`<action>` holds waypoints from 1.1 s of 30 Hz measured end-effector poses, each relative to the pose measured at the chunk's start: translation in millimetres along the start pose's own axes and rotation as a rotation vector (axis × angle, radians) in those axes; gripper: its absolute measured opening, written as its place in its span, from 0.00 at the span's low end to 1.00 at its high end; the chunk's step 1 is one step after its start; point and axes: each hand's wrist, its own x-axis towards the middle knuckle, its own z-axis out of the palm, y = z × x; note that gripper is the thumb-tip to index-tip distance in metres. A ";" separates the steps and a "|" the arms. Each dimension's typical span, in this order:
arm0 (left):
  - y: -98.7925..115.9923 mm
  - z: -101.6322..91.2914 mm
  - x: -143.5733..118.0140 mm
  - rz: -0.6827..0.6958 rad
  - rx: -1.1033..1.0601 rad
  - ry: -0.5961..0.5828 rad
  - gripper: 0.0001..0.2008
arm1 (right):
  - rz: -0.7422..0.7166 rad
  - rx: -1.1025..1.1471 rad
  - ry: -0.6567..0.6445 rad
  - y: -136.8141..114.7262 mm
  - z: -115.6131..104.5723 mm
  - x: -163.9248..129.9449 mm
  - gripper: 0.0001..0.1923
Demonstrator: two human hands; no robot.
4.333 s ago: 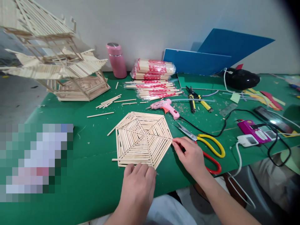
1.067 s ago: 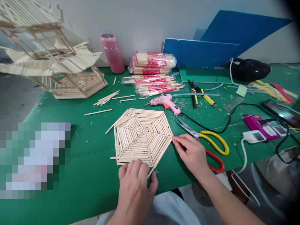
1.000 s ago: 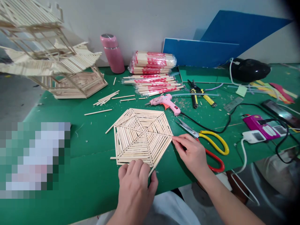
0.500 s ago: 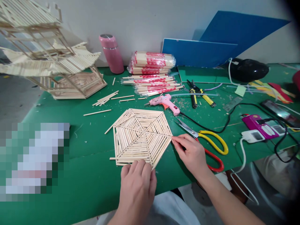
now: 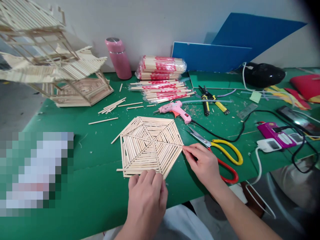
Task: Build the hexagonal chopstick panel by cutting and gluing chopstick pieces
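Note:
A six-sided panel of wooden sticks lies flat on the green table, its sticks laid in wedges around a centre. My left hand has its fingers curled over the near edge, close to the lower right corner; the fingertips are partly hidden. At the right corner, my right hand pinches the panel's tip between thumb and forefinger. Just beyond that hand lie scissors with one yellow and one red handle. A pink hot glue gun rests behind the panel, nozzle pointing left.
Loose sticks and wrapped chopstick bundles lie toward the back. A stick-built pagoda model stands at back left beside a pink flask. Yellow-handled pliers, a black cable and a purple power strip occupy the right.
Both hands keep their places on the panel, with barely any movement. The view has shifted very slightly, bringing more of a red item at the far right into sight.

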 end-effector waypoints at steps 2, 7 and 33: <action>0.0 0.0 0.4 0.001 -0.001 0.004 0.11 | 0.002 -0.001 -0.001 -0.2 -0.1 0.3 0.10; -0.4 0.8 1.5 -0.005 0.009 -0.015 0.10 | 0.008 -0.004 -0.007 -0.3 0.7 -0.4 0.10; 0.7 -2.8 3.7 -0.019 0.003 -0.095 0.09 | 0.024 -0.006 -0.023 -0.8 -0.1 -0.3 0.11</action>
